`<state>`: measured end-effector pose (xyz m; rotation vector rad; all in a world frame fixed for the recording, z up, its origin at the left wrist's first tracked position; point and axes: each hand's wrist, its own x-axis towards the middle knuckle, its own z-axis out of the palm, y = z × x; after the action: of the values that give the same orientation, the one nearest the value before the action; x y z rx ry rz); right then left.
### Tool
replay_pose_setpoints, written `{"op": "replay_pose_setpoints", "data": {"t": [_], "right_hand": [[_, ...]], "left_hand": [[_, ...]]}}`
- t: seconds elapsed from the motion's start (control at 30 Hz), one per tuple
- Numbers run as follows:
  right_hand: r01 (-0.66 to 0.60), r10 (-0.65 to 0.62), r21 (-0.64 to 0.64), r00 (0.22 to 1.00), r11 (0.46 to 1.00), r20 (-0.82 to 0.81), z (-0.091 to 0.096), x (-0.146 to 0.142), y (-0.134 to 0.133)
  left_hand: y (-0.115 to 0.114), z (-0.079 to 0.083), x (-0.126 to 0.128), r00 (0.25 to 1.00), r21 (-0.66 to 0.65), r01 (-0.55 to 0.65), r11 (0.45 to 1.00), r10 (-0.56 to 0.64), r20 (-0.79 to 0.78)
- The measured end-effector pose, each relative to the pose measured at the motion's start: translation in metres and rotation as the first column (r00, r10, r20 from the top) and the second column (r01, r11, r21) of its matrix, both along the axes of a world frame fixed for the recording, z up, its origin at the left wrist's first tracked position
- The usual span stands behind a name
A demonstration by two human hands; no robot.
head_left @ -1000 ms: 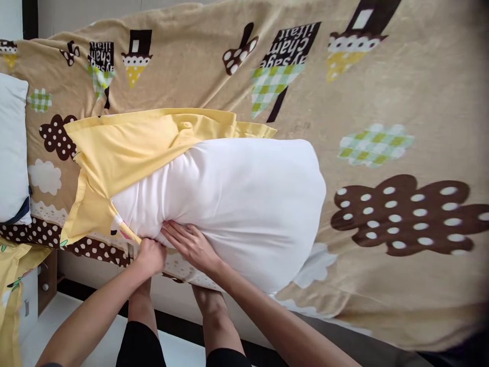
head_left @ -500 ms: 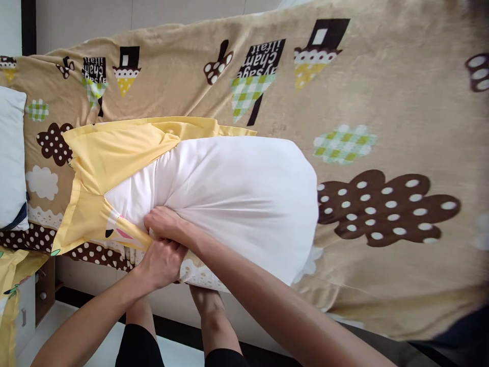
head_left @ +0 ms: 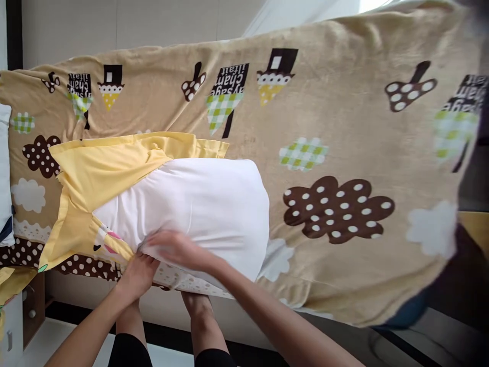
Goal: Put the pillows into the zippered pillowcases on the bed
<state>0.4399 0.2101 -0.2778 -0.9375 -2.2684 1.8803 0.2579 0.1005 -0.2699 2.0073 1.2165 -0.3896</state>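
Note:
A white pillow (head_left: 198, 204) lies on the bed, its left end tucked into a yellow pillowcase (head_left: 103, 171). My left hand (head_left: 139, 272) is closed on the pillowcase's lower edge at the near side of the bed. My right hand (head_left: 173, 250) presses on the pillow's near edge right beside it, fingers stretched toward the opening; it is smeared by motion.
A tan blanket (head_left: 344, 153) with brown dotted flowers and checked shapes covers the bed. A second white pillow (head_left: 4, 178) lies at the far left. More yellow fabric (head_left: 11, 280) hangs at the lower left by a wooden nightstand (head_left: 32, 311). My knees show below.
The view has shifted so the pillow sits further left and lower. My right hand has slid along the pillow's near edge toward the pillowcase opening. My left hand keeps its hold on the case.

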Motion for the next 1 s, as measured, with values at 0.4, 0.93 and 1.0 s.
{"op": "replay_pose_setpoints", "data": {"t": [0.4,0.93,1.0], "right_hand": [[0.952,-0.817,-0.199,0.302,0.233,0.49,-0.014,0.139,-0.038],[0.584,-0.662,0.38,0.742,0.717,0.109,0.091,0.013,-0.035],[0.671,-0.759,0.397,0.642,0.626,0.112,0.085,0.031,-0.059]], "left_hand": [[0.169,0.052,-0.001,0.936,0.346,-0.211,0.914,0.087,0.341],[0.221,0.106,0.08,0.988,0.338,0.151,0.929,-0.13,-0.083],[0.229,0.102,0.071,0.972,0.372,0.214,0.904,-0.158,-0.175]]}}
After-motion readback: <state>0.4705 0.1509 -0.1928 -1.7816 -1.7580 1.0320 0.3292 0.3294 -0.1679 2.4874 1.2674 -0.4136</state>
